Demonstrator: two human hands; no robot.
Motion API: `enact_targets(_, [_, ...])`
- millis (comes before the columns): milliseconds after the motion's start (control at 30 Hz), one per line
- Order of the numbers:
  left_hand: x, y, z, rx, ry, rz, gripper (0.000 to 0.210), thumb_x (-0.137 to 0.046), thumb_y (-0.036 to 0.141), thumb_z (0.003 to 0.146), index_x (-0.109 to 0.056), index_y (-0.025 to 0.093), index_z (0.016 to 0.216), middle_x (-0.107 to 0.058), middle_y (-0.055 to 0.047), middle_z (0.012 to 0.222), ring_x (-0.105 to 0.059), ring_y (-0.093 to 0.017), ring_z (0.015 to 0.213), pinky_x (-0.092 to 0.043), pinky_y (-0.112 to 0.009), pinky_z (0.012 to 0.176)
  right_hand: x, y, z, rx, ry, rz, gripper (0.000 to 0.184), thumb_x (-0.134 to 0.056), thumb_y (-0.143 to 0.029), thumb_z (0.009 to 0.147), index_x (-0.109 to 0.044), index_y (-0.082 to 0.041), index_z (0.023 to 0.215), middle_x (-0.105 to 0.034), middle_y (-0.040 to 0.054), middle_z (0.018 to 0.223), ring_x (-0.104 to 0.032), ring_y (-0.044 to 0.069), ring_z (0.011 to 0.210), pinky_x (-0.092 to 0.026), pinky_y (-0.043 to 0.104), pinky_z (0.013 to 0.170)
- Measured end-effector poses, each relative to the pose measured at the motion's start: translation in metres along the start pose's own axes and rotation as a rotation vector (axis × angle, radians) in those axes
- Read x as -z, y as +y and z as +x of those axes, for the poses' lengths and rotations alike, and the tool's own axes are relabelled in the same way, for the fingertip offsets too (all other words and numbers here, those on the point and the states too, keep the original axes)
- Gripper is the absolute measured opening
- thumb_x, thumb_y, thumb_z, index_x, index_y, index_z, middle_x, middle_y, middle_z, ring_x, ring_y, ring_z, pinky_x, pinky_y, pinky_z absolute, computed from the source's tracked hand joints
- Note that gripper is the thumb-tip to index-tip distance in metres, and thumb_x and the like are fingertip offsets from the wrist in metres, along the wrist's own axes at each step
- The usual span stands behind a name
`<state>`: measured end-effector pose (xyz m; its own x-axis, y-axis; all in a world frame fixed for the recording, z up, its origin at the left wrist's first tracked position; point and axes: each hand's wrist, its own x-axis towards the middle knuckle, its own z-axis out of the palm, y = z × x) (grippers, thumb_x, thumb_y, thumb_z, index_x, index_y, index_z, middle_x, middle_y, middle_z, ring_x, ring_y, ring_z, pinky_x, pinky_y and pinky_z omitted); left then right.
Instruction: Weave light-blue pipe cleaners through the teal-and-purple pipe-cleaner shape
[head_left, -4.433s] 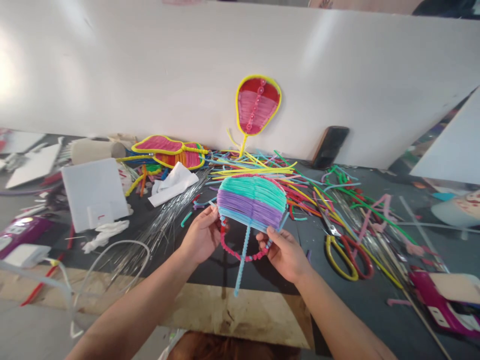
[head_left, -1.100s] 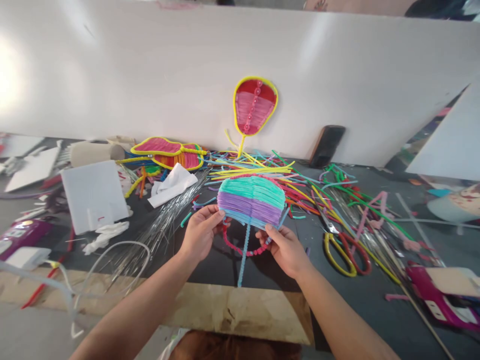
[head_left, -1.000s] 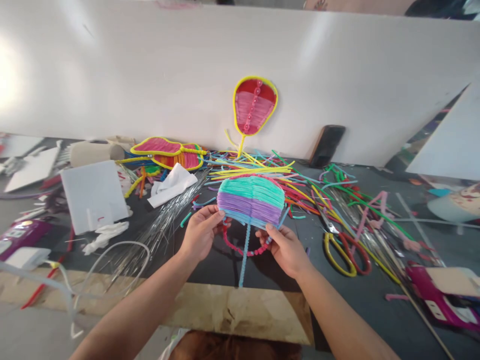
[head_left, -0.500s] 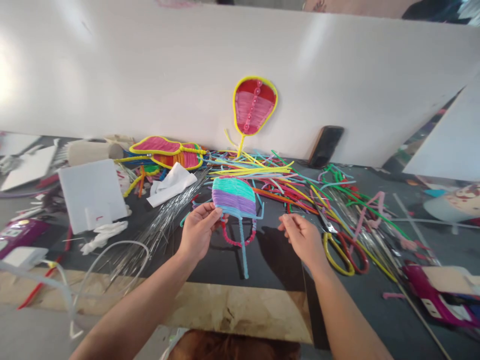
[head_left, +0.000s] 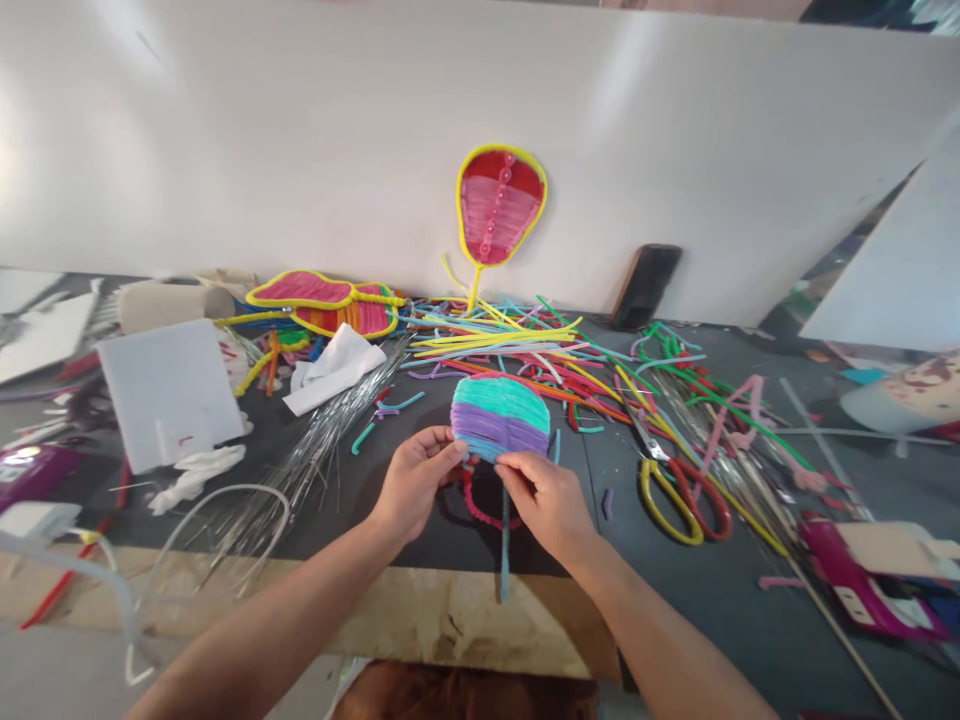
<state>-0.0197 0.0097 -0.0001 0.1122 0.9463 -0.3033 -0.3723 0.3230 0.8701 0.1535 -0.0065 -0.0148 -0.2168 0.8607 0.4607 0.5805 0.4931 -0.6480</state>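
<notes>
A pipe-cleaner fan [head_left: 501, 412], wound in teal, purple and light blue bands, is held upright over the dark tabletop. Its lower left edge is pinched between the thumb and fingers of my left hand [head_left: 421, 478]. My right hand [head_left: 546, 498] is closed at the fan's lower edge, where a light blue pipe cleaner [head_left: 505, 570] hangs down like a stem. Beneath the winding shows the bare lower part of a pink frame loop [head_left: 484, 512], partly behind my fingers. What exactly lies between my right fingertips is hidden.
Loose pipe cleaners [head_left: 502, 345] lie in a pile behind the fan. Scissors [head_left: 679, 490] with yellow and red handles lie to the right, thin wires [head_left: 315, 460] to the left. A red and pink fan [head_left: 501, 205] and a phone [head_left: 646, 285] lean against the white board [head_left: 337, 130].
My right hand has moved left and closed on the fan's lower edge. The fan and my left hand have shifted slightly right and down; the bent blue end is now mostly covered.
</notes>
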Motion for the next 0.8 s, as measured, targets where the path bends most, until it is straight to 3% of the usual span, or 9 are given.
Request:
enact_targets(367, [0.003, -0.007, 0.003, -0.034, -0.005, 0.090, 0.024, -0.072, 0.033, 0.072, -0.061, 0.016, 0.085, -0.064, 0.000, 0.073, -0.057, -0.009, 0.064, -0.046, -0.021, 0.062, -0.007, -0.014, -0.004, 0.178, -0.051, 0.007, 0.011, -0.051, -0.017, 0.089, -0.060, -0.020, 0.084, -0.067, 0.0011, 0.068, -0.063, 0.013, 0.061, -0.047, 0.023, 0.061])
enact_targets(667, [0.000, -0.009, 0.002, -0.095, -0.020, 0.194, 0.025, -0.069, 0.034, 0.074, -0.060, 0.015, 0.085, -0.060, 0.000, 0.068, -0.054, -0.010, 0.062, -0.042, -0.021, 0.060, -0.016, -0.016, -0.008, 0.183, -0.104, -0.009, 0.014, -0.048, -0.020, 0.090, -0.061, -0.020, 0.086, -0.068, 0.0024, 0.070, -0.064, 0.013, 0.062, -0.047, 0.023, 0.061])
enact_targets(800, [0.000, -0.005, 0.001, -0.084, -0.078, 0.234, 0.029, -0.067, 0.038, 0.075, -0.059, 0.016, 0.092, -0.065, -0.002, 0.076, -0.060, -0.013, 0.069, -0.046, -0.023, 0.064, -0.016, -0.015, -0.008, 0.176, -0.113, -0.015, 0.015, -0.047, -0.019, 0.090, -0.061, -0.020, 0.087, -0.069, 0.0038, 0.073, -0.065, 0.014, 0.065, -0.048, 0.024, 0.063])
